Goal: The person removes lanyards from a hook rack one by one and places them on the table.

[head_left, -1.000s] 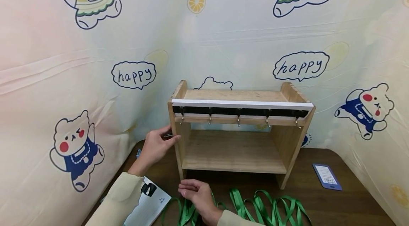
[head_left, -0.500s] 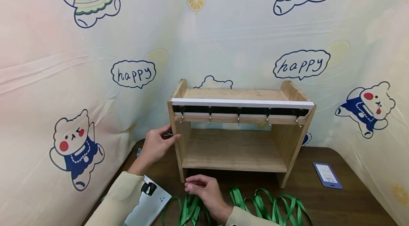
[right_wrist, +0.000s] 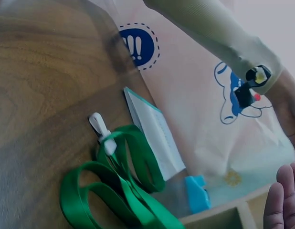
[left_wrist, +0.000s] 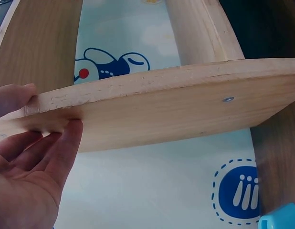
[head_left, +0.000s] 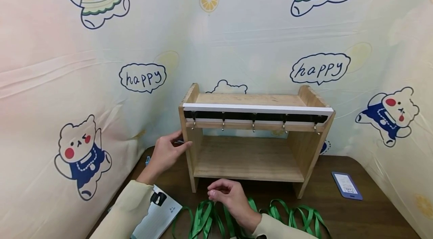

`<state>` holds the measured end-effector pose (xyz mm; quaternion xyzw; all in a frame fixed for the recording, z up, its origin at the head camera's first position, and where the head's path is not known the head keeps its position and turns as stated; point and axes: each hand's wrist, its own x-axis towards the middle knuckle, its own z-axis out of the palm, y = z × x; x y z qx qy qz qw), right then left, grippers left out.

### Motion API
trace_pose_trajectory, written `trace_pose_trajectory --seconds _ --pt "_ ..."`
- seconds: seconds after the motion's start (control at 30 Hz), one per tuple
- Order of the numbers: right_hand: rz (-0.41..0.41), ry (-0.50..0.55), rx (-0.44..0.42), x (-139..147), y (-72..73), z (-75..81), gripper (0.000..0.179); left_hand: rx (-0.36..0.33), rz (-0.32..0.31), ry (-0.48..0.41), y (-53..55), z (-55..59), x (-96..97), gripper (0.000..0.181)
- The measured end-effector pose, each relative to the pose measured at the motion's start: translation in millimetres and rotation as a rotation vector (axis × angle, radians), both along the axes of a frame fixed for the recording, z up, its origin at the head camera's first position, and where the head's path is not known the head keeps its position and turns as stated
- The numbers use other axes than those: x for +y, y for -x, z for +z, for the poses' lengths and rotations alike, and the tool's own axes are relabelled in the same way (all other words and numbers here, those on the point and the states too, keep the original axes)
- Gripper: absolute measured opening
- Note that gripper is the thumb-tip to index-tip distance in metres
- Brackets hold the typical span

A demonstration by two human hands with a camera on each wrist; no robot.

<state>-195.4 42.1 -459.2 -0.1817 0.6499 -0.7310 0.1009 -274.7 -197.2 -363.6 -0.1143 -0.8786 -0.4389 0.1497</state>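
Note:
A small wooden shelf [head_left: 248, 156] stands on the table with a white and black strip [head_left: 257, 115] of several metal hooks along its upper front. My left hand [head_left: 167, 152] grips its left side panel [left_wrist: 152, 109]. In the left wrist view the thumb lies on the panel's edge and the fingers press its outer face. My right hand [head_left: 233, 201] hovers in front of the shelf over green lanyards [head_left: 203, 218], fingers loosely curled, nothing seen in them. A white clip [right_wrist: 103, 133] shows on one lanyard in the right wrist view.
More green lanyard loops [head_left: 304, 216] lie at the front right. A blue card holder [head_left: 346, 185] rests right of the shelf. Under my left forearm is a white printed pad [head_left: 162, 216]. A light-blue object [right_wrist: 197, 193] lies left of the shelf. Printed cloth hangs behind.
My right hand has moved to the right and slightly up, uncovering more of the left green lanyards. The left hand keeps its grip on the side panel.

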Motion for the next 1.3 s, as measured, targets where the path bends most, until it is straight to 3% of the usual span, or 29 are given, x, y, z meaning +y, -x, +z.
trace_pose_trajectory --seconds 0.2,0.5,0.67,1.0,1.3 --pt "-0.013 -0.042 0.068 19 1.2 12.3 0.032 -0.008 -0.001 -0.014 -0.4 0.5 0.6 0.059" --pt "-0.053 -0.088 0.087 55 -0.4 30.0 0.037 -0.01 -0.001 -0.026 -0.8 -1.0 2.5 0.061" --pt "-0.066 -0.08 0.16 76 -1.4 38.7 0.035 0.004 0.002 -0.026 -1.7 -0.5 2.3 0.06" --pt "-0.169 -0.104 0.292 121 -1.1 59.9 0.026 0.009 0.017 -0.034 -1.5 -1.0 0.5 0.061" --pt "-0.226 -0.13 0.338 149 -4.4 74.7 0.023 0.008 0.02 -0.084 -4.3 -6.9 1.2 0.06"
